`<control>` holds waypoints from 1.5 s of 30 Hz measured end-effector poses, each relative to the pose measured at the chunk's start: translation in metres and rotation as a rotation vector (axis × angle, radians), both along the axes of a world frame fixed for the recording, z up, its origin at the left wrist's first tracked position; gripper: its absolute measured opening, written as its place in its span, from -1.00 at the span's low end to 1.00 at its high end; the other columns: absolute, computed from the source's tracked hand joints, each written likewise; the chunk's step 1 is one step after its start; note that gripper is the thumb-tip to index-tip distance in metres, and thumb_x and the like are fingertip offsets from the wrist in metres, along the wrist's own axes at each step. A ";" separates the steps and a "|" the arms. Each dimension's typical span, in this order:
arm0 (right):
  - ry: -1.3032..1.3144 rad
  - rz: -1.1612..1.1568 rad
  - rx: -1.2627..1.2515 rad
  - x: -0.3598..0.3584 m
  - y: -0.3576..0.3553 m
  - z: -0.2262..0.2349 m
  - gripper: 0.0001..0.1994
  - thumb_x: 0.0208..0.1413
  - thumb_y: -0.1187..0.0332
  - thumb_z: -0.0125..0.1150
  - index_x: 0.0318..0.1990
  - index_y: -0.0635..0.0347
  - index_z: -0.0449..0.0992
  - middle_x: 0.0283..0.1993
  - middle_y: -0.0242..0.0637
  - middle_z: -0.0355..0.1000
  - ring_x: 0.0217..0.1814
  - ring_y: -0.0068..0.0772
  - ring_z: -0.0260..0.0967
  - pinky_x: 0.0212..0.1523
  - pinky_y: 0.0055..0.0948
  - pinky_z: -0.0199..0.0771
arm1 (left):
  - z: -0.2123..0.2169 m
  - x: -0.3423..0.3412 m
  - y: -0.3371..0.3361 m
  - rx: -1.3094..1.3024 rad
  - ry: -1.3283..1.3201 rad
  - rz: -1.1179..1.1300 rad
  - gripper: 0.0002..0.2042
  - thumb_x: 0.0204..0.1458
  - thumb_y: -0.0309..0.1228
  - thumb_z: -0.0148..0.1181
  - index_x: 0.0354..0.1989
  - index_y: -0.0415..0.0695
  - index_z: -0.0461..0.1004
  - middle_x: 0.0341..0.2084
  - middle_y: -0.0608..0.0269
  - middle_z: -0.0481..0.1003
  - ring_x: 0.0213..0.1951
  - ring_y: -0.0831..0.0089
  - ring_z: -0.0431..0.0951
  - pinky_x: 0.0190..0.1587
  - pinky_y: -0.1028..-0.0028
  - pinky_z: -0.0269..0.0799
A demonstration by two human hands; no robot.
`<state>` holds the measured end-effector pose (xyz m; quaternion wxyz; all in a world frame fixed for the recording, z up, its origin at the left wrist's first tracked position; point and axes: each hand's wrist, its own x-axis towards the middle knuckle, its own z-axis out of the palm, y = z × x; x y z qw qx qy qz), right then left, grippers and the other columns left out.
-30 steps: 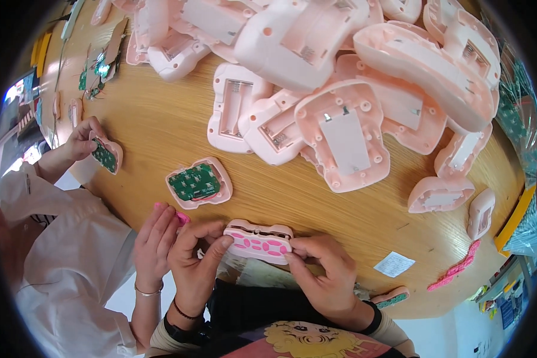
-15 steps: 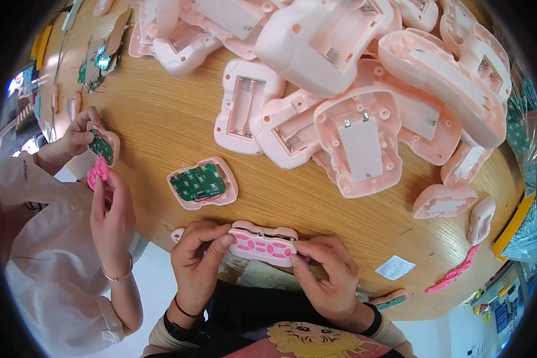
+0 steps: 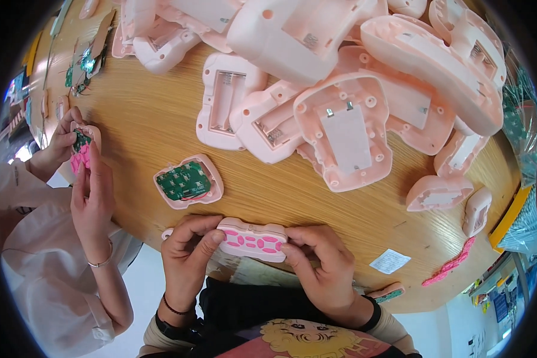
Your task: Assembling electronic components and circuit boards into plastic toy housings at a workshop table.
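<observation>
Both my hands hold a small pale pink toy panel with bright pink buttons at the near edge of the round wooden table. My left hand grips its left end with the thumb on top. My right hand grips its right end. Just beyond it on the table lies another pink panel with a green circuit board facing up.
A heap of large pink plastic toy shells covers the far half of the table. At left a co-worker's hands hold a pink button strip and a panel with a green board. A white paper slip and a pink button strip lie at right.
The co-worker's hand drew back from beside my left hand to their own panel at far left, holding a pink strip. My hands have stayed on the pink panel.
</observation>
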<state>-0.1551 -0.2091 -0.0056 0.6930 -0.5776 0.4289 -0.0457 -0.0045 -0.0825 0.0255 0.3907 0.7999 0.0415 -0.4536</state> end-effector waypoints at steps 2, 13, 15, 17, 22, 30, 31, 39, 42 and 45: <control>-0.024 0.042 -0.086 -0.002 0.002 -0.004 -0.78 -0.07 0.55 0.26 -0.22 0.27 0.43 -0.36 -0.21 0.39 -0.42 -0.36 0.42 -0.47 -0.51 0.43 | -0.001 0.000 -0.001 -0.004 0.002 -0.006 -0.81 -0.02 -0.56 0.20 -0.21 -0.30 0.48 -0.33 0.27 0.46 -0.24 0.56 0.44 -0.14 0.58 0.33; 0.021 0.032 0.120 -0.001 -0.004 -0.007 -0.84 -0.04 0.48 0.23 -0.29 0.31 0.43 -0.42 -0.18 0.41 -0.47 -0.35 0.40 -0.49 -0.47 0.38 | -0.006 0.004 0.000 -0.030 0.027 -0.056 -0.81 -0.01 -0.52 0.21 -0.21 -0.30 0.48 -0.37 0.31 0.48 -0.35 0.63 0.45 -0.25 0.65 0.36; -0.002 0.053 -0.040 0.001 -0.002 -0.001 -0.85 -0.03 0.48 0.22 -0.30 0.32 0.43 -0.41 -0.16 0.41 -0.47 -0.35 0.40 -0.46 -0.45 0.39 | -0.006 0.000 0.001 -0.076 -0.043 -0.084 -0.80 -0.02 -0.51 0.22 -0.22 -0.30 0.48 -0.39 0.32 0.49 -0.36 0.66 0.45 -0.28 0.66 0.37; -0.013 0.054 -0.097 0.001 0.000 0.001 -0.85 -0.02 0.48 0.21 -0.29 0.32 0.44 -0.41 -0.15 0.41 -0.47 -0.34 0.40 -0.45 -0.45 0.39 | -0.005 0.001 0.003 -0.070 -0.021 -0.066 -0.80 -0.02 -0.50 0.22 -0.22 -0.30 0.47 -0.40 0.33 0.50 -0.39 0.66 0.44 -0.30 0.66 0.38; -0.075 0.002 -0.170 -0.002 0.008 -0.006 -0.84 -0.02 0.50 0.19 -0.25 0.32 0.46 -0.41 -0.12 0.39 -0.48 -0.29 0.39 -0.44 -0.45 0.38 | -0.013 -0.004 0.012 -0.293 -0.018 -0.089 -0.78 -0.03 -0.49 0.23 -0.22 -0.31 0.45 -0.37 0.25 0.51 -0.36 0.63 0.47 -0.27 0.64 0.41; -0.321 -0.046 0.026 -0.028 0.018 0.002 -0.72 0.10 0.43 0.11 -0.03 0.31 0.35 -0.19 -0.25 0.41 -0.21 -0.53 0.41 -0.27 -0.57 0.46 | 0.004 -0.027 0.024 -0.574 0.047 -0.015 -0.72 0.01 -0.56 0.16 -0.10 -0.28 0.32 -0.29 0.21 0.49 -0.24 0.56 0.48 -0.16 0.61 0.40; -0.323 -0.044 0.012 -0.031 0.019 0.009 -0.72 0.10 0.43 0.11 -0.03 0.31 0.35 -0.19 -0.25 0.41 -0.21 -0.53 0.41 -0.27 -0.57 0.46 | 0.010 -0.033 0.025 -0.618 -0.006 -0.015 -0.70 0.00 -0.57 0.17 -0.09 -0.29 0.29 -0.28 0.18 0.48 -0.23 0.54 0.48 -0.16 0.60 0.41; -0.495 0.148 0.155 -0.047 0.027 0.085 -0.67 0.11 0.42 0.11 0.02 0.29 0.30 -0.09 -0.24 0.33 -0.12 -0.46 0.37 -0.24 -0.48 0.57 | 0.077 -0.059 0.040 -0.868 -0.128 -0.141 -0.67 0.00 -0.60 0.16 -0.05 -0.32 0.28 -0.19 0.13 0.44 -0.14 0.48 0.45 -0.07 0.53 0.37; -0.543 0.148 0.129 -0.050 0.033 0.100 -0.71 0.06 0.48 0.15 -0.04 0.31 0.35 -0.12 -0.23 0.36 -0.14 -0.45 0.39 -0.26 -0.48 0.58 | 0.083 -0.061 0.053 -0.913 -0.130 -0.221 -0.65 0.00 -0.58 0.16 -0.02 -0.33 0.29 -0.16 0.14 0.43 -0.11 0.46 0.44 -0.04 0.51 0.36; -0.550 0.182 0.045 -0.055 0.037 0.109 -0.72 0.03 0.52 0.16 -0.07 0.32 0.37 -0.13 -0.21 0.39 -0.16 -0.43 0.42 -0.25 -0.46 0.58 | 0.095 -0.063 0.060 -0.931 -0.097 -0.267 -0.63 0.01 -0.59 0.14 0.02 -0.34 0.29 -0.12 0.08 0.43 -0.07 0.40 0.44 0.01 0.45 0.35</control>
